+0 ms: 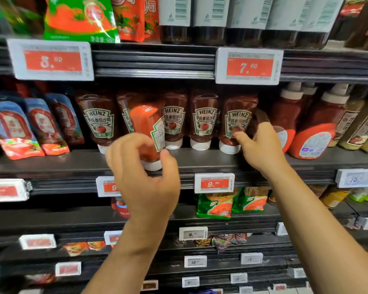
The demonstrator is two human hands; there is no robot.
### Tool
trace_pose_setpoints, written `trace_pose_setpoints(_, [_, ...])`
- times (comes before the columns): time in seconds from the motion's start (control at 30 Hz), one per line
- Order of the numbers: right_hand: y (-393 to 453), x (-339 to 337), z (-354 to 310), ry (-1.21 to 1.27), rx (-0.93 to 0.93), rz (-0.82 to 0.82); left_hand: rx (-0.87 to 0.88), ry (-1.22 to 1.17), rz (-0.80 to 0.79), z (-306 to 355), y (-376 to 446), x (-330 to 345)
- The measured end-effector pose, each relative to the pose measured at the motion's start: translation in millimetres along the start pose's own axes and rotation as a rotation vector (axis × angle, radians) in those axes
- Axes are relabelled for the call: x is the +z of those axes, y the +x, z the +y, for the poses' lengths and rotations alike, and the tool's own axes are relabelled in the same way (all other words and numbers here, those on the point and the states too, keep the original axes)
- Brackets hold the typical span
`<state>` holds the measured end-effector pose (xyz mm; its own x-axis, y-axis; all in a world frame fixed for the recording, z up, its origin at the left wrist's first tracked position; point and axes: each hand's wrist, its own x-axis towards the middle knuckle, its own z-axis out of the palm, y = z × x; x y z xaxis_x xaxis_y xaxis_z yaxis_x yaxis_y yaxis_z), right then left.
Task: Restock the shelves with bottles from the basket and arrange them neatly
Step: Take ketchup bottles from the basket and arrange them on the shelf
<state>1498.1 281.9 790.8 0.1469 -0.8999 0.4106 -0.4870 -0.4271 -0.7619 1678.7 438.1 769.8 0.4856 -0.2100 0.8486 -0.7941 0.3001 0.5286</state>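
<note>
A row of upside-down Heinz ketchup bottles (204, 119) stands on the dark middle shelf (200, 160). My left hand (145, 172) grips one ketchup bottle (147, 128) by its lower part, cap down, at the shelf's front edge with its back label turned toward me. My right hand (259, 145) wraps its fingers around the rightmost Heinz bottle (238, 122), thumb on the label. The basket is out of view.
Blue and red sauce pouches (30, 128) lean at the left of the shelf; larger red squeeze bottles (312, 128) stand at the right. Dark bottles (242, 28) and pouches fill the shelf above. Price tags (214, 183) line the rails. Lower shelves hold green packets (217, 206).
</note>
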Motion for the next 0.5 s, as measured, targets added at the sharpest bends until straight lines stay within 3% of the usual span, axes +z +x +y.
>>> trace_pose_setpoints(0.2, [-9,-9,-7,-0.115,0.059,0.026,-0.346,0.029,-0.17,-29,14,-8])
trace_pose_setpoints(0.33, [-39,-5,-27,-0.148,-0.095,0.167,-0.444,-0.003,-0.383,-41,21,-6])
trace_pose_setpoints(0.5, [-63,53,-85,0.107,-0.164,-0.128,-0.417,0.077,-0.484,-49,25,-9])
